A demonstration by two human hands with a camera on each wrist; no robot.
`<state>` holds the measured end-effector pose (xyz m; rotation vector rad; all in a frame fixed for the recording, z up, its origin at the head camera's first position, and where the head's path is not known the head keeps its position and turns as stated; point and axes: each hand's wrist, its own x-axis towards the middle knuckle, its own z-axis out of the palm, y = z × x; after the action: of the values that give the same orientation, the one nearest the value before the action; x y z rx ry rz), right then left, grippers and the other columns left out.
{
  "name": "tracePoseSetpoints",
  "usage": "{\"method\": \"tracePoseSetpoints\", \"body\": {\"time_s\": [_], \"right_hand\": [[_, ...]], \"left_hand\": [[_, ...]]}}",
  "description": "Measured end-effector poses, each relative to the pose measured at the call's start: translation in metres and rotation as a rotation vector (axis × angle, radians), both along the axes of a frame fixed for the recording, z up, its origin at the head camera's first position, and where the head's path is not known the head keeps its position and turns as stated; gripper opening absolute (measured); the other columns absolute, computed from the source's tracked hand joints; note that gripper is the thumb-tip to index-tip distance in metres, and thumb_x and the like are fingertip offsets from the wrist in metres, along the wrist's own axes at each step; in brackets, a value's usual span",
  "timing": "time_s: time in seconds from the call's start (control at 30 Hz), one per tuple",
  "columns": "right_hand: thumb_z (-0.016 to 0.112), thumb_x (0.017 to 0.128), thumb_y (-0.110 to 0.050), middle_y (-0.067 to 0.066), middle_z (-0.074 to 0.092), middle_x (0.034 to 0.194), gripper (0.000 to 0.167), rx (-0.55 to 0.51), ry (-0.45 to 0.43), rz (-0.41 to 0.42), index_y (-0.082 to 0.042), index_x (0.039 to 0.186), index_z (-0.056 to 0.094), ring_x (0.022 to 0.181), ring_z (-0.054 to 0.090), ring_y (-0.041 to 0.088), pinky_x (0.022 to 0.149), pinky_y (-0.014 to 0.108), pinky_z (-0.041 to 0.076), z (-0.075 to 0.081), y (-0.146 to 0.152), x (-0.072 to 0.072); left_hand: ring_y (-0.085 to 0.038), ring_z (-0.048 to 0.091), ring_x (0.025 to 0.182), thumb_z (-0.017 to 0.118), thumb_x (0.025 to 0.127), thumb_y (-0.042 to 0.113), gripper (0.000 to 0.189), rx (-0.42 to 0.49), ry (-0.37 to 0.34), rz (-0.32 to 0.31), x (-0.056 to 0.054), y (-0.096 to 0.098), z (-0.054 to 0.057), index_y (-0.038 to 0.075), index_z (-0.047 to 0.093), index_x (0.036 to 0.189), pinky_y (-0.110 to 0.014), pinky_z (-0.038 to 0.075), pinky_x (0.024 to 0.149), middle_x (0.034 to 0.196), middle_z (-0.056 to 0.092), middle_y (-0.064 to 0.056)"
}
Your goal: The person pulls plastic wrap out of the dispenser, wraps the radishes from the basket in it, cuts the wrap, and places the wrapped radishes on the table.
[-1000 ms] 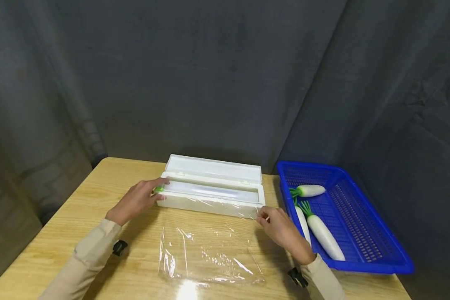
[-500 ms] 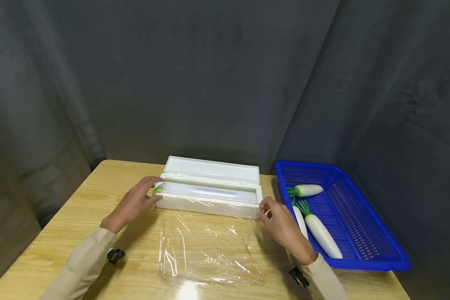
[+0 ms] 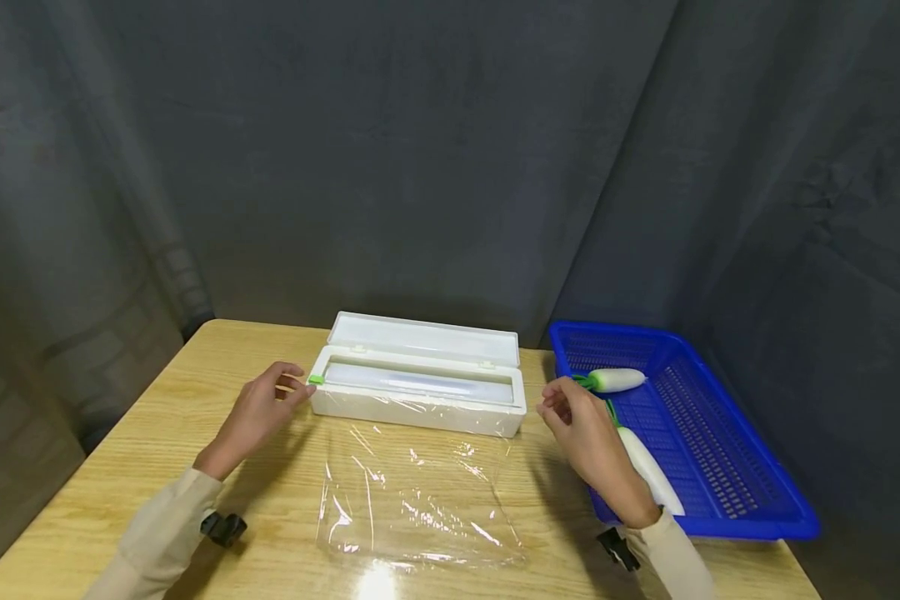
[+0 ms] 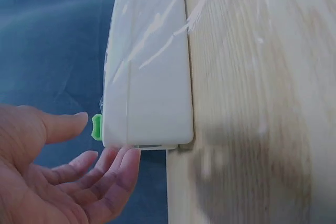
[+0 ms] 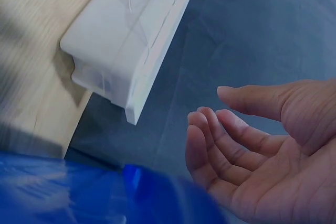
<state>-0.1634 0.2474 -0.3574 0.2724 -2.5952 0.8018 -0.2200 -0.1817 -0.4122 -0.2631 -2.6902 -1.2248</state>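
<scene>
A white cling film dispenser lies across the table with its lid swung back. Inside is a roll, and clear film spreads from it over the front wall onto the tabletop. At the left end sits a green slider. My left hand is beside that end, fingers loosely bent; in the left wrist view the thumb is close to the green slider and fingertips lie by the box end. My right hand hovers off the right end, loosely curled, holding nothing.
To the right stands a blue plastic basket. It holds a white radish with green stalks and another radish, partly behind my right hand. A dark curtain hangs behind the wooden table.
My right hand has left the dispenser's right corner and moved right, towards the basket. My left hand has loosened from the left end and drawn slightly back, exposing the green slider. The film stays spread out.
</scene>
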Motion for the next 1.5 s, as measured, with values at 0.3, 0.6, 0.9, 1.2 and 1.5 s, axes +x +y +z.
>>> {"method": "tracePoseSetpoints", "body": {"time_s": [0.3, 0.6, 0.9, 1.2, 1.5], "right_hand": [[0.077, 0.093, -0.001, 0.008, 0.073, 0.09, 0.013, 0.011, -0.026, -0.032, -0.004, 0.1, 0.067, 0.083, 0.07, 0.023, 0.072, 0.037, 0.055, 0.007, 0.011, 0.004], [0.077, 0.093, 0.0, 0.009, 0.072, 0.09, 0.012, 0.004, -0.043, -0.018, -0.002, 0.099, 0.066, 0.082, 0.068, 0.023, 0.072, 0.038, 0.056, 0.009, 0.023, 0.009], [0.075, 0.096, -0.004, 0.013, 0.072, 0.095, 0.014, 0.034, -0.116, -0.051, 0.002, 0.105, 0.067, 0.084, 0.068, 0.027, 0.074, 0.042, 0.055, 0.024, 0.044, 0.018], [0.074, 0.098, -0.008, 0.012, 0.073, 0.092, 0.012, 0.056, -0.183, -0.056, 0.001, 0.104, 0.068, 0.085, 0.069, 0.029, 0.071, 0.04, 0.053, 0.031, 0.061, 0.015], [0.075, 0.096, -0.007, 0.011, 0.073, 0.09, 0.01, 0.1, -0.164, -0.064, -0.001, 0.1, 0.068, 0.083, 0.069, 0.029, 0.067, 0.037, 0.051, 0.029, 0.079, 0.017]], "left_hand": [[-0.037, 0.072, 0.096, 0.066, 0.106, 0.024, 0.042, 0.127, -0.136, -0.017, 0.002, 0.002, 0.0, -0.008, 0.052, 0.129, -0.039, 0.064, 0.071, 0.115, 0.068, -0.031], [-0.038, 0.074, 0.089, 0.068, 0.104, 0.015, 0.046, 0.067, -0.052, -0.033, -0.001, 0.002, 0.0, -0.006, 0.053, 0.141, -0.032, 0.061, 0.063, 0.104, 0.07, -0.025], [-0.037, 0.072, 0.095, 0.065, 0.106, 0.022, 0.043, 0.023, -0.049, -0.005, -0.003, 0.0, -0.004, -0.004, 0.059, 0.14, -0.029, 0.055, 0.066, 0.106, 0.07, -0.023], [-0.038, 0.071, 0.099, 0.065, 0.106, 0.023, 0.04, 0.001, -0.03, 0.02, -0.003, -0.008, -0.007, -0.001, 0.063, 0.138, -0.033, 0.054, 0.07, 0.104, 0.07, -0.019], [-0.047, 0.072, 0.107, 0.066, 0.106, 0.021, 0.041, 0.029, -0.028, -0.003, -0.005, -0.007, -0.006, -0.003, 0.061, 0.138, -0.05, 0.062, 0.083, 0.122, 0.07, -0.03]]}}
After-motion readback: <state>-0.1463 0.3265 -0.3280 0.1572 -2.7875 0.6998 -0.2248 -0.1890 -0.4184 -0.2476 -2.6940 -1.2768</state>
